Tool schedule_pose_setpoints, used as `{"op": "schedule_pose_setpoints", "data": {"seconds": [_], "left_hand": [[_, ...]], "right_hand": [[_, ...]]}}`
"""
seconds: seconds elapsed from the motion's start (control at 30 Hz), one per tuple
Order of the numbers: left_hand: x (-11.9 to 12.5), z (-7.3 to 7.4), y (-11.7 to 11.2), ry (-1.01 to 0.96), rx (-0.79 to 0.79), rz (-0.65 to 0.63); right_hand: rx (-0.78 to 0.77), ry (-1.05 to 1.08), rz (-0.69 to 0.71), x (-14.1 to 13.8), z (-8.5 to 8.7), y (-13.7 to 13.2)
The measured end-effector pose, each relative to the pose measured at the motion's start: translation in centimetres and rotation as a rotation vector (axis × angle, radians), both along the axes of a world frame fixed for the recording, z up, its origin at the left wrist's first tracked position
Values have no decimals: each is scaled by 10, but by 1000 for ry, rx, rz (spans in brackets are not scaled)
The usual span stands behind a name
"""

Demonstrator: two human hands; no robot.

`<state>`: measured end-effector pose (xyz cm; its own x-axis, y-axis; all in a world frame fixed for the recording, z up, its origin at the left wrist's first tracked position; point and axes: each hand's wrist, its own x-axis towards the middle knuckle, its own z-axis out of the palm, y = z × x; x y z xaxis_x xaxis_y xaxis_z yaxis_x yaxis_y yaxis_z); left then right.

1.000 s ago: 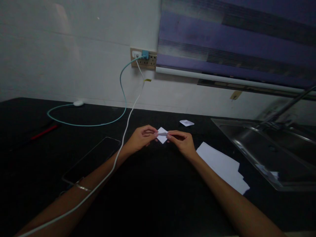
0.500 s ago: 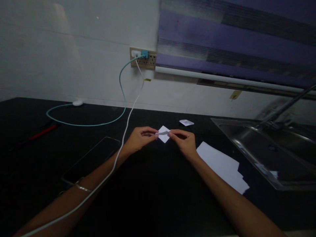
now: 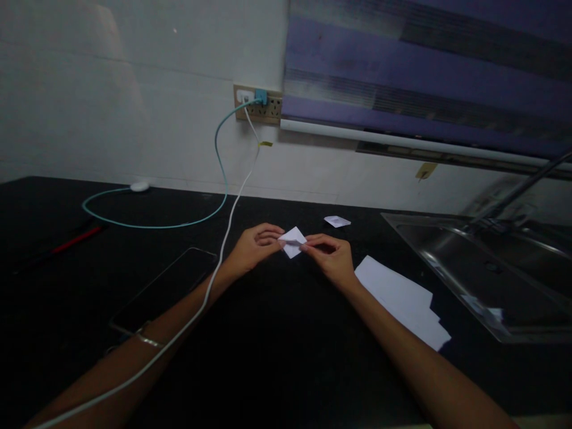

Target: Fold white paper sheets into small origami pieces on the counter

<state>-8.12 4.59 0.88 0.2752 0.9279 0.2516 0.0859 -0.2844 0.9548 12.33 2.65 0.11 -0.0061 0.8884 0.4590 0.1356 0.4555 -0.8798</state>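
Note:
Between my hands is a small folded white paper [image 3: 294, 236], diamond-shaped, with a crease or opening across its middle. My left hand [image 3: 257, 245] pinches its left corner between thumb and fingers. At the opposite corner, my right hand [image 3: 329, 255] grips it the same way. Just beyond my right hand lies a second folded paper piece [image 3: 337, 221] on the black countertop [image 3: 268, 345]. Several loose white sheets [image 3: 402, 301] lie fanned out beside my right forearm.
A phone [image 3: 163, 291] lies by my left forearm, with a white cable [image 3: 210, 285] crossing over that arm. Farther left are a red-and-black pen-like object [image 3: 77, 239] and a teal cable [image 3: 179, 226]. A steel sink [image 3: 465, 274] sits at right, below a purple blind [image 3: 402, 65].
The folded paper has shifted slightly left and tilted, its middle fold now looking more raised. The left fingers have moved a little on its corner. Both hands still hold it.

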Motion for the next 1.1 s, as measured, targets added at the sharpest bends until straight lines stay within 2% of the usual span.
{"op": "schedule_pose_setpoints", "data": {"seconds": [0.1, 0.2, 0.37, 0.5, 0.7, 0.83, 1.1], "left_hand": [[2, 3, -4, 33, -56, -93], [3, 8, -8, 136, -1, -165], [3, 8, -10, 329, 105, -49], [2, 5, -10, 429, 142, -32], [3, 2, -9, 471, 253, -20], [3, 0, -9, 474, 259, -31], [6, 4, -13, 438, 224, -103]], "right_hand": [[-8, -4, -4, 1, -2, 1], [-60, -9, -31, 2, -1, 1], [-108, -47, -20, -1, 4, 0], [-147, -19, 58, -3, 4, -1], [-193, 16, 147, -3, -2, 2], [-279, 32, 192, -3, -5, 2], [-277, -22, 93, 0, -8, 3]]}}
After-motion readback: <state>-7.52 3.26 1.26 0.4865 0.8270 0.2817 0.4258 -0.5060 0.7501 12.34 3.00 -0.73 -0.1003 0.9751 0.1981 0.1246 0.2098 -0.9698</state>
